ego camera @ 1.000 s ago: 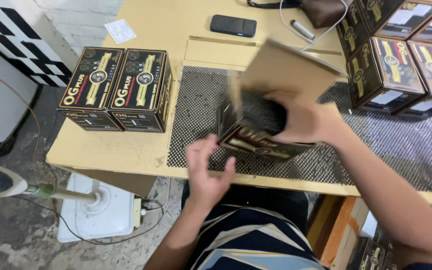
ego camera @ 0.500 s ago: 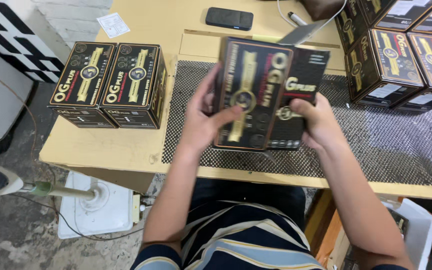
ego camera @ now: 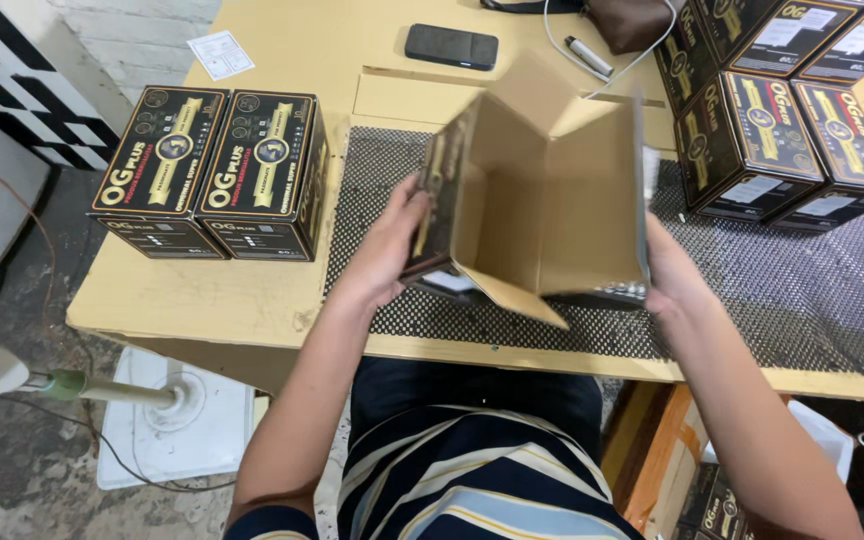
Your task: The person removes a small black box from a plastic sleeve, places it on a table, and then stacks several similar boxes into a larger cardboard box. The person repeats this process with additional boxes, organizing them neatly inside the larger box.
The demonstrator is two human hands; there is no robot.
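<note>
Brown cardboard box (ego camera: 542,200), flaps open, gripped at its sides by left hand (ego camera: 392,245) and right hand (ego camera: 670,272), held over black mesh mat (ego camera: 802,290) on table (ego camera: 202,290), two closed black boxes (ego camera: 217,170) left, stacked boxes (ego camera: 782,120) right, phone (ego camera: 451,46) beyond.

Matt brown cardboard box (ego camera: 542,200) interior
</note>
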